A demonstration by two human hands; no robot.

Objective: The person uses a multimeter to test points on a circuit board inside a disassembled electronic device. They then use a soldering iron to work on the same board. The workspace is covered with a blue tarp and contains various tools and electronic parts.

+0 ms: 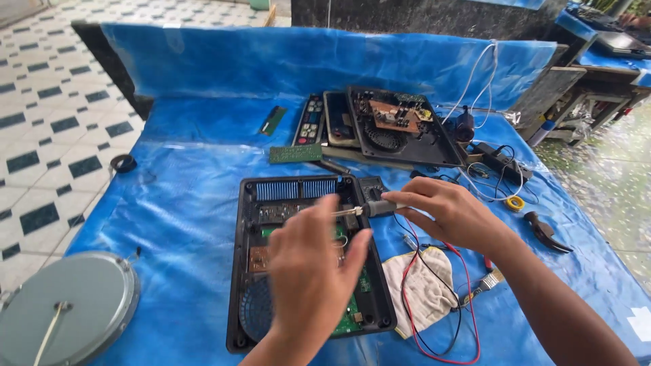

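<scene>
A desk (203, 169) under a blue plastic sheet carries everything. In its near middle lies an open black case (306, 261) with a ribbed vent strip at its far end, circuit boards inside and a round fan grille at the near left corner. Beyond it a second opened case (407, 129) rests tilted on a stack of flat panels. At the desk's near left edge sits a round grey disc (64, 308). Just right of the near case lies a white cloth (424, 288), with red and black leads (468, 318) looping over it.

The left hand (312, 268) hovers over the case's boards, fingers bent and partly open; whether they grip anything cannot be told. The right hand (451, 213) is closed around a screwdriver (369, 209), held level above the case's far right part, tip pointing left toward the left fingers.
</scene>
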